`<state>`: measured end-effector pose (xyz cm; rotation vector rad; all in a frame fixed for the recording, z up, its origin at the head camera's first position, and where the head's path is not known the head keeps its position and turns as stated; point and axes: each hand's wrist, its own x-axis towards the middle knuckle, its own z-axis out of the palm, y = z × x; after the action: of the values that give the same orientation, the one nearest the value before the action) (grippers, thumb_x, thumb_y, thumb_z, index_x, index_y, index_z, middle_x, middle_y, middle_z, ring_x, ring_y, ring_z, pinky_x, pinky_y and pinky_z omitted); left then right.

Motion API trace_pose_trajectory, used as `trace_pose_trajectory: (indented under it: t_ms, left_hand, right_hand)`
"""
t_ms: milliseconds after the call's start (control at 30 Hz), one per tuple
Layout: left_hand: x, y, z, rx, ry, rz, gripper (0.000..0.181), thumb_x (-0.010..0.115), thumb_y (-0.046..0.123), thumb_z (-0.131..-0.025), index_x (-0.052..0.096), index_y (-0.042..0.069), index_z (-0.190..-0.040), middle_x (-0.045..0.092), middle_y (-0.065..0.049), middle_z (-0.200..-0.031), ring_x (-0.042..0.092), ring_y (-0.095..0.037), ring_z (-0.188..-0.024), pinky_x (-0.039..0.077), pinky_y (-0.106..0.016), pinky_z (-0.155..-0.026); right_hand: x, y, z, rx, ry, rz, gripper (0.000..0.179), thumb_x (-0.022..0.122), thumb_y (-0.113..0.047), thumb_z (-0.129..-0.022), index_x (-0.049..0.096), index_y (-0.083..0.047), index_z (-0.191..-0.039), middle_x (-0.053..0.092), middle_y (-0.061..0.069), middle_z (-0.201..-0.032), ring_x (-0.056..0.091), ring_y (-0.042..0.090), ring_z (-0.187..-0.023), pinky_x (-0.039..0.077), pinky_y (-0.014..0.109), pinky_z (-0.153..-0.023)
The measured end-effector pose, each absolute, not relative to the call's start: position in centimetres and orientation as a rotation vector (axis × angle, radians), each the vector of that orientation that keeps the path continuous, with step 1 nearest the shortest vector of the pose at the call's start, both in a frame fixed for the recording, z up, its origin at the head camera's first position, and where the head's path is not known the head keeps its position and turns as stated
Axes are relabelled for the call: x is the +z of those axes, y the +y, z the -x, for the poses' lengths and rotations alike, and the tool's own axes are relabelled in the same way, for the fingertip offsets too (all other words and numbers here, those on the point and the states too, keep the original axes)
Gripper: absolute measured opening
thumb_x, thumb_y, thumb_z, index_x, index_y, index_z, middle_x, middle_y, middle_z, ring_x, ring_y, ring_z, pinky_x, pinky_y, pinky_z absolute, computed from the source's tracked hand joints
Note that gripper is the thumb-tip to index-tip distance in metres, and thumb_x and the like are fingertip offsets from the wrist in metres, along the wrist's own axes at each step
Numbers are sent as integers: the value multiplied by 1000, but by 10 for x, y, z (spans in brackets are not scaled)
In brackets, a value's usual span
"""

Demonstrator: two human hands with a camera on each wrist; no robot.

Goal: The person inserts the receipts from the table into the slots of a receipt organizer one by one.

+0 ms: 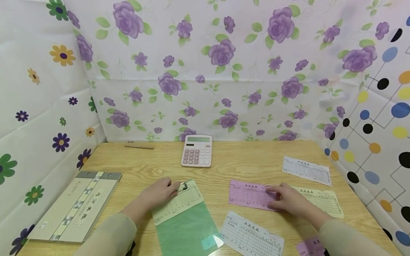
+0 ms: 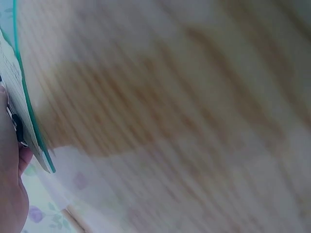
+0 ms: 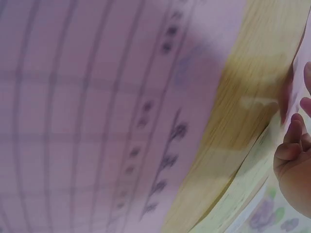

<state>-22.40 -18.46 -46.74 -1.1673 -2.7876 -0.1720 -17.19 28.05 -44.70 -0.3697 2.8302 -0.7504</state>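
Note:
My left hand [image 1: 160, 193] grips the clip end of a green clipboard [image 1: 187, 231], its fingers at the metal clip [image 1: 183, 187]. Under the clip lies a pale yellow printed form [image 1: 179, 205]. In the left wrist view the board's edge shows at the far left, beside the hand [image 2: 10, 179]. My right hand [image 1: 289, 201] pinches the right end of a pink form [image 1: 246, 195] between thumb and fingers. A second pale yellow form [image 1: 325, 202] lies partly behind that hand. Close to the right wrist camera, another pink sheet [image 3: 97, 116] fills much of the view.
A white form [image 1: 253, 234] lies right of the clipboard, and another [image 1: 307, 170] at the back right. A pink form [image 1: 310, 247] sits under the right forearm. The calculator [image 1: 196, 151], a pen [image 1: 139, 146] and stacked folders [image 1: 75, 206] also lie on the wooden table [image 1: 256, 160].

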Motion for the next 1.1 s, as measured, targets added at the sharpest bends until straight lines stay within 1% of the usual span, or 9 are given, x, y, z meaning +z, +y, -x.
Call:
trace_pose_trajectory:
  t_ms: [167,367,533,633,833,933,1100]
  left_hand:
    - [-468,-187,224,-179,-2765,1174,32,58,22,-94,53,13,-124,41,1,-82,36,-11,-66,36,-24,-57]
    - [-468,-190,222,-150,-2741,1173,34,58,23,-94,55,11,-126,42,1,-83,36,-10,-67,37,-23,-58]
    - [-468,-190,220,-167,-2741,1160,37,59,23,-93,55,11,-128,43,0,-84,37,-10,-67,37,-24,-59]
    - [-469,-190,221,-167,-2755,1144,38,58,24,-94,54,12,-129,43,1,-84,37,-10,-68,37,-24,-60]
    - [-471,-190,220,-168,-2763,1119,37,58,24,-94,53,13,-129,42,1,-84,37,-10,-68,37,-24,-59]
    - [-470,-189,219,-172,-2771,1107,37,59,24,-94,53,14,-129,42,2,-84,36,-9,-67,36,-24,-59]
    - [-469,-189,219,-174,-2807,1086,39,58,25,-94,52,15,-131,42,2,-85,37,-9,-68,36,-24,-60]
  right_hand:
    - [-448,292,171,-724,2822,324,54,75,-34,-78,61,-9,-123,47,5,-88,42,17,-74,37,31,-63]
    - [-452,297,174,-715,2798,273,52,74,-33,-80,61,-12,-125,44,5,-84,41,17,-71,33,30,-60]
    - [-453,296,175,-726,2820,266,50,75,-32,-79,62,-12,-123,45,5,-83,41,17,-71,34,32,-61]
    - [-452,295,174,-724,2825,283,48,75,-31,-79,63,-11,-121,46,4,-84,42,17,-73,36,33,-62]
    - [-451,290,175,-730,2809,306,47,73,-24,-81,60,-5,-122,48,1,-80,43,16,-72,37,32,-63]
    - [-450,286,174,-762,2796,273,46,73,-18,-81,59,-3,-122,49,1,-79,44,16,-71,37,33,-63]
    - [-450,286,172,-894,2742,160,40,69,-14,-84,59,-5,-121,52,3,-82,47,17,-73,40,31,-63]
